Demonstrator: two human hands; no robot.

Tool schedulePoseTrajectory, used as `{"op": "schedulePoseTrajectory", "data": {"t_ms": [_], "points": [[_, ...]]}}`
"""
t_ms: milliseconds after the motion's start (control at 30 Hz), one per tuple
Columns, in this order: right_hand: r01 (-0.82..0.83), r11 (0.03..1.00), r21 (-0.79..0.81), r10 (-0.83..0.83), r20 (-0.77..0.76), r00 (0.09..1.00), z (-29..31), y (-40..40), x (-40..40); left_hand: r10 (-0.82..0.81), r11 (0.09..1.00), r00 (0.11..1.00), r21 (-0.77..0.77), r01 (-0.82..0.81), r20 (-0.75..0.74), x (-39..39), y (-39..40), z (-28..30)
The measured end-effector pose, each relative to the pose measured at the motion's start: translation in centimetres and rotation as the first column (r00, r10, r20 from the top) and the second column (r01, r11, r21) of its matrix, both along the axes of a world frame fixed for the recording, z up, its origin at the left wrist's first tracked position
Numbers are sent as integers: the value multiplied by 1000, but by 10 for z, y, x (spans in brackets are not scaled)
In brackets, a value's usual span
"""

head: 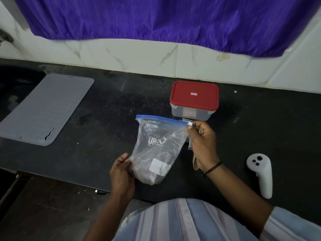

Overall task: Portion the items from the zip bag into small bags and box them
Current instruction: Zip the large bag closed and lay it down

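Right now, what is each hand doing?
Left hand: pinches the lower edge of the clear plastic zip bag with the blue seal.
Right hand: pinches the bag's white slider.

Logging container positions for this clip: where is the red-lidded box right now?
In the head view, the red-lidded box sits closed on the black counter, right of centre near the back wall, just beyond the zip bag.

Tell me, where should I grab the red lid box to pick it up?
Grip the box by its two short ends, just under the red lid, coming down from above with both hands. The lid's rim overhangs the clear walls, which probably gives fingers a ledge. The zip bag crowds its near side, so the ends look easier to reach.
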State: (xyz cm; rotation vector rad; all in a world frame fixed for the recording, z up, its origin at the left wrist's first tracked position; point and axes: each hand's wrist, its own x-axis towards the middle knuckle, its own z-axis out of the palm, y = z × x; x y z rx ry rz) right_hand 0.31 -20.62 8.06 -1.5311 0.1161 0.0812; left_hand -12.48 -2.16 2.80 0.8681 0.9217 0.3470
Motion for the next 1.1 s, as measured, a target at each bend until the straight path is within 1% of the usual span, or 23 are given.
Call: {"op": "schedulePoseTrajectory", "data": {"t_ms": [33,67,133,167,200,233,300,367,400,467,533,600,667,700,733,767,833,867,900,967,1000,1033,1100], "points": [[-3,1000,-28,4,8,1000,-1,0,2,-122,993,992,2,122,-37,-5,5,0],[1,998,-57,-1,13,1000,-3,-2,6,-263,964,962,11,265,-78,-9,9,-1],[-3,993,-117,3,0,1000,-7,-3,13,-513,850,841,31,525,-172,-17,16,-3],[-12,991,-135,9,-24,1000,-8,-3,15,-566,809,798,43,586,-207,-19,17,-2],[-26,989,-144,19,-49,999,-10,-2,16,-572,798,785,58,600,-237,-19,17,-1],[-48,988,-146,38,-69,997,-11,0,16,-562,799,793,95,594,-236,-17,16,2],[-113,987,-118,101,-104,989,-10,5,11,-576,761,798,239,603,-179,-9,12,11],[-208,978,-11,204,-136,969,-7,5,5,-574,714,806,396,578,-141,2,2,21],[-280,958,67,287,-151,946,-6,3,2,-531,723,838,449,525,-126,8,-2,25],[-442,872,209,476,-153,866,-3,-5,-2,-407,770,910,507,387,-77,18,-10,32],[-601,753,268,652,-185,735,-4,-15,-1,-348,815,938,491,306,-6,25,-13,34],[-770,606,201,791,-260,554,-7,-26,-2,-275,871,959,437,223,60,28,-14,38],[-898,429,99,859,-352,372,-3,-32,-8,-240,908,962,382,175,130,30,-9,41],[-920,385,67,865,-373,335,-1,-33,-13,-251,907,955,384,175,160,32,-4,40],[-917,394,60,859,-379,345,0,-32,-19,-272,896,948,403,187,166,33,0,38],[-890,448,81,839,-380,388,-3,-29,-25,-275,890,948,415,188,161,35,4,33],[-797,594,106,772,-355,528,-10,-25,-33,-200,887,973,442,130,113,40,13,24],[-749,660,57,724,-315,614,-13,-22,-35,-132,880,988,469,78,82,42,16,23],[-699,713,-51,666,-260,699,-17,-20,-36,-53,866,997,499,19,53,45,21,21],[-553,772,-313,536,-147,831,-23,-19,-38,117,854,992,506,-125,47,48,33,18],[-490,792,-365,484,-114,867,-26,-21,-37,178,875,982,446,-191,70,48,41,17],[-467,807,-362,465,-97,880,-28,-25,-36,206,897,975,383,-222,82,47,50,16],[-528,776,-346,526,-108,844,-32,-35,-37,158,935,983,306,-179,91,44,59,20]]}}
